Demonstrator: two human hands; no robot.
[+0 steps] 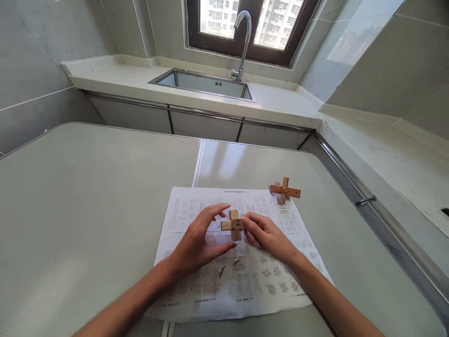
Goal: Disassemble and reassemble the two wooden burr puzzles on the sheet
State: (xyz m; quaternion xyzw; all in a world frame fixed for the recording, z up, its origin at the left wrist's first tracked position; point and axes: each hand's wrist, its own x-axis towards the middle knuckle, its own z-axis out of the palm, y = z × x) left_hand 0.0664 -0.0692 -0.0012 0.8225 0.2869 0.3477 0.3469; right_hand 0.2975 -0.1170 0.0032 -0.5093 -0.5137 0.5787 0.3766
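Note:
A small cross-shaped wooden interlocking puzzle (234,226), with a dark mark like a "Z" or "2" on one piece, is held above a printed sheet. My right hand (263,232) pinches its right end between thumb and fingers. Around its left side, my left hand (203,234) is open, thumb below and fingers above, apart from the wood as far as I can see. The printed sheet (199,299) lies under both hands, covered with rows of small line diagrams and with two worn or torn spots near its middle.
A second wooden cross puzzle (286,190) rests at the sheet's upper right corner. The pale table (105,201) has a seam running through it. Beyond it are a counter with a sink (203,83), a tall faucet (243,44) and a window. Another counter (393,150) runs along the right.

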